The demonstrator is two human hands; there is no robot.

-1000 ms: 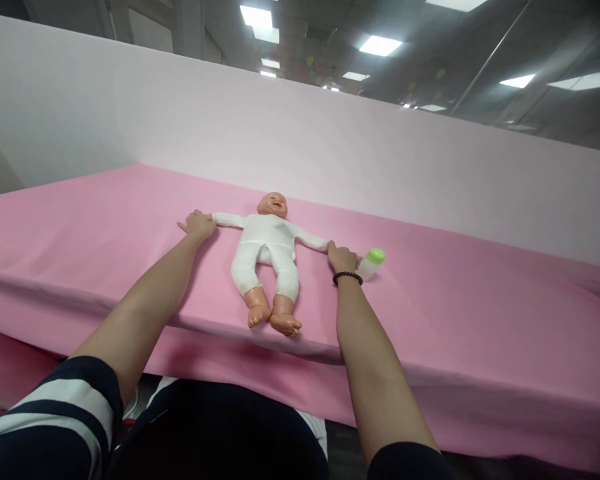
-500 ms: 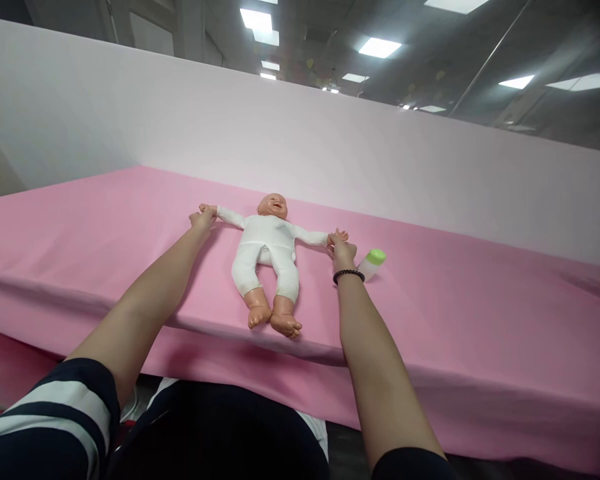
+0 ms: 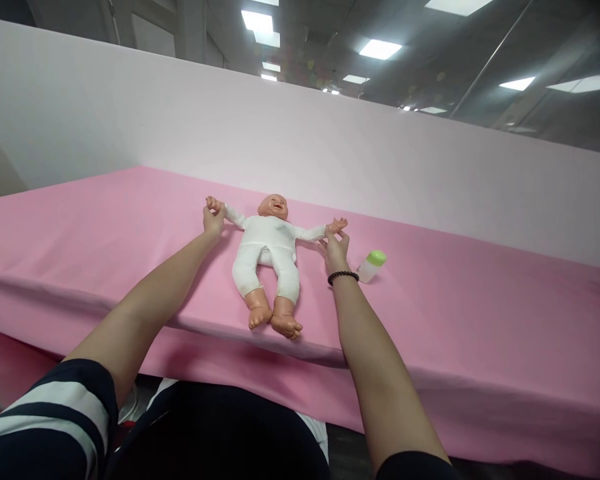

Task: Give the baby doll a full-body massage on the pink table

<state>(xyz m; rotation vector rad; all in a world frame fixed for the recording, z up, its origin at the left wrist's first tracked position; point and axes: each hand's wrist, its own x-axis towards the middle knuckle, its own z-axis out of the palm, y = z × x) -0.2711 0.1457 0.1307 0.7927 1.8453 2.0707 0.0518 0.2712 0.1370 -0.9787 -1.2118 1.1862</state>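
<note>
A baby doll (image 3: pixel 267 243) in a white suit lies on its back, arms spread and bare feet toward me. My left hand (image 3: pixel 214 220) is closed round the wrist of the doll's arm on the left side. On the other side, my right hand (image 3: pixel 337 250), below a dark beaded bracelet, pinches the doll's other wrist; the doll's fingers show above mine. Close to the right of my right wrist is a clear bottle with a green cap (image 3: pixel 377 257).
The doll and bottle are on a pink-covered table (image 3: pixel 455 300), whose front edge runs just beyond the doll's feet. A white wall panel (image 3: pixel 280 140) rises along the back, with glass above it reflecting ceiling lights.
Both of the doll's arms have been raised and drawn slightly inward by my hands. My left hand moved up and right, my right hand a little left. The bottle stayed put.
</note>
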